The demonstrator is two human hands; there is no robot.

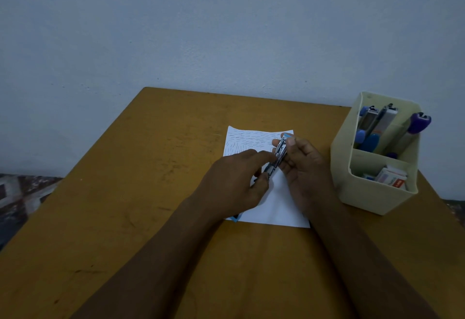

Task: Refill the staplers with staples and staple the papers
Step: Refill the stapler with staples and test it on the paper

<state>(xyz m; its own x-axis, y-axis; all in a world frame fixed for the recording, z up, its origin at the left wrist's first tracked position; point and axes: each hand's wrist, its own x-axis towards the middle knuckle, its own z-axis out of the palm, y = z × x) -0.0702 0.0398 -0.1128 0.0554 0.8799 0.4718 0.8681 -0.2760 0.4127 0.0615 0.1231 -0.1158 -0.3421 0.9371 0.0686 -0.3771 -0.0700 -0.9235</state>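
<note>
A small metal stapler point(279, 154) with a blue tip is held above white paper point(274, 208) lying mid-table. My right hand point(305, 165) grips the stapler from the right, thumb near its far end. My left hand point(236, 180) holds the stapler's near end, with the index finger stretched onto its open metal channel. Whether staples lie inside is hidden. The paper's far half carries short pen strokes point(247, 140). A blue piece point(236, 217) peeks from under my left wrist at the paper's near left corner.
A cream two-compartment box point(372, 198) stands at the table's right edge. Its far section holds several staplers point(380, 127) upright; its near section holds small staple boxes point(392, 179). The brown table point(125, 193) meets a pale wall behind; patterned fabric shows at far left.
</note>
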